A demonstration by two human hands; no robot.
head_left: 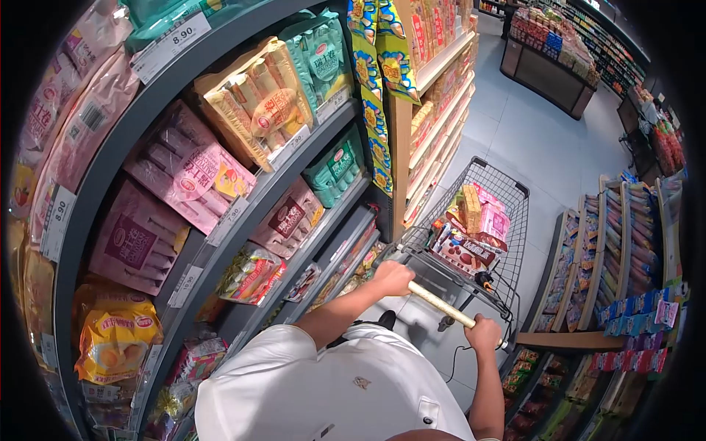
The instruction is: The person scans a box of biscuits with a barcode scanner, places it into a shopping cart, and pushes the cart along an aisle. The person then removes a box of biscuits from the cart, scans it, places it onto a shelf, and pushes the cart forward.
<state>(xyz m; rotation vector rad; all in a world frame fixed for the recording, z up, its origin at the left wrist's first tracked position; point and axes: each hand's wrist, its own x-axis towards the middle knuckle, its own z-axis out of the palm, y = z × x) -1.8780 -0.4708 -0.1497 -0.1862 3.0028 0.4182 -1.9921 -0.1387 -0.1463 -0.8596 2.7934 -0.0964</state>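
Observation:
Both hands are wrapped round the pale handle bar (441, 304) of a wire shopping cart (523, 213). My left hand (393, 278) closes on the bar's left end, beside the shelves. Toward the other end, my right hand (484, 333) grips it too. Inside the basket lie several packaged snacks: a pink packet (494, 220), a yellow-gold packet (471, 207) and a brown package (463, 250) nearer to me. A black object with an orange part (484, 280) sits at the basket's near right side.
On the left, a dark shelf unit (220, 195) holds bagged cakes with price tags. Yellow snack bags (397, 62) hang at its end, beside wooden shelves (441, 110). Snack racks (603, 250) stand on the right. Grey tiled floor (485, 132) leads toward a display island (548, 70).

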